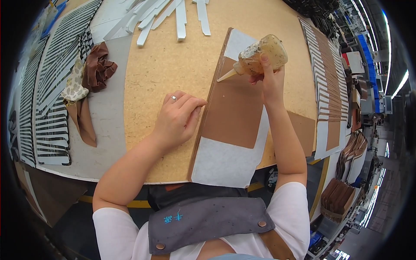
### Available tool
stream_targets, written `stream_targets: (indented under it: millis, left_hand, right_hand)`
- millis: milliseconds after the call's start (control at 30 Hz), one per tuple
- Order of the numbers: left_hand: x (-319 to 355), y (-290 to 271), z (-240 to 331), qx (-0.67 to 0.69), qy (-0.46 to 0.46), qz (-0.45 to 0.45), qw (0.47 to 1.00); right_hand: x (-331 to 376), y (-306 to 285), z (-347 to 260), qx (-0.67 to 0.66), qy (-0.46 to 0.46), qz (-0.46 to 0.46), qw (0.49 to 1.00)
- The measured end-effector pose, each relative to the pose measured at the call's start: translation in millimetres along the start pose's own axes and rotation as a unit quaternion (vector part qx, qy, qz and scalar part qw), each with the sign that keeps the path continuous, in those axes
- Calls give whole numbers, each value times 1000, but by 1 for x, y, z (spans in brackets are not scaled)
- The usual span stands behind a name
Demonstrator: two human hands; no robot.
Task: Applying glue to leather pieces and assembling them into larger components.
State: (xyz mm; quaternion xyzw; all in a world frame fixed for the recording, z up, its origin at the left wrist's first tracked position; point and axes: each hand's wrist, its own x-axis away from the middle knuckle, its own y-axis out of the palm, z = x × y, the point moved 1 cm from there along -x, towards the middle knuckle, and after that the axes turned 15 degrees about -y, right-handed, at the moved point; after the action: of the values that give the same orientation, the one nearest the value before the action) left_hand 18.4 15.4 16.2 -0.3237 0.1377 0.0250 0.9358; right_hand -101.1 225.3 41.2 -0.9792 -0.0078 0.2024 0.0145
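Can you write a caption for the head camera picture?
Right hand holds a glue bottle over a brown sheet; left hand steadies it.

We see a factory workshop: left of the hands, cut brown strips (pixel 52 86) cover the desk (pixel 173 56); stacked pieces (pixel 333 199) and long aisles lie right.

We are looking down on a pale chipboard desk (pixel 173 60) whose rounded front edge is bending with the lens. Along its left side, striped black-and-white pieces (pixel 52 86) are lying in overlapping rows, and white strips (pixel 173 15) are fanning out at the far edge. On the right, stacked brown pieces (pixel 336 201) are sitting on lower shelving, while blue crates (pixel 366 52) and long ceiling lights (pixel 401 84) are receding down the workshop aisle.
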Motion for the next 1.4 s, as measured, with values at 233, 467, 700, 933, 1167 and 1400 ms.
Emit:
stream_targets:
  millis: [233,467,700,933,1167,1400]
  left_hand:
    - [-1,0,-2,3,-19,15,1000]
    - [-2,-1,-1,13,-40,14,999]
    - [-2,-2,0,12,-44,8,999]
    - [-1,-1,-1,12,-41,13,999]
    - [-2,0,-2,14,-38,19,999]
    - [-2,1,-3,20,-38,20,999]
  right_hand:
    - [14,-1,-6,-10,26,-43,999]
    - [33,4,-17,8,41,-30,999]
    - [53,5,-21,-3,63,-36,997]
    - [75,6,-30,-16,99,-47,994]
    - [94,5,-35,-62,133,-67,987]
    - [84,6,-36,-101,142,2,985]
